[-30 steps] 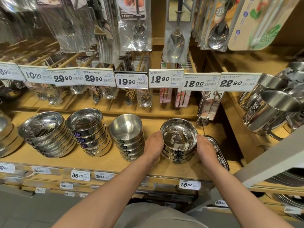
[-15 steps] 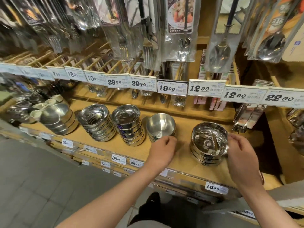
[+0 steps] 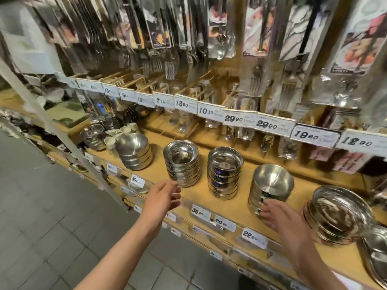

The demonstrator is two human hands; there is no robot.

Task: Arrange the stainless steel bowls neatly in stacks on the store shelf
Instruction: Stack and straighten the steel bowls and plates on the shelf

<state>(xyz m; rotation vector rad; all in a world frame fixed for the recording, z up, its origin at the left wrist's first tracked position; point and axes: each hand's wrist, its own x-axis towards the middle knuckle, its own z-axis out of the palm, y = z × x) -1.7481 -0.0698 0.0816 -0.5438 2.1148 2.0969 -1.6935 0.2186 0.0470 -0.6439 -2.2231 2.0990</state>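
Several stacks of stainless steel bowls stand along the wooden shelf (image 3: 201, 195). From the left: a stack of wide bowls (image 3: 134, 152), a stack of shallow dishes (image 3: 181, 163), a labelled stack (image 3: 224, 172), a leaning stack of rounded bowls (image 3: 270, 186), and a wide stack (image 3: 337, 212) at the right. My left hand (image 3: 163, 197) hovers open in front of the shallow dishes, touching nothing. My right hand (image 3: 282, 218) reaches with spread fingers to the base of the rounded bowl stack, fingertips at its lower bowls.
Packaged forks and spoons (image 3: 167, 38) hang above on pegs behind a row of price tags (image 3: 232, 118). A steel tray (image 3: 374, 256) lies at the far right. Small cups and wire items (image 3: 117, 132) crowd the shelf's left end. Grey tiled floor (image 3: 52, 227) lies below.
The view has swung left along the shelf. My right hand left the wide stack and moved to the rounded bowls; my left hand moved from the rounded bowls toward the shallow dishes.
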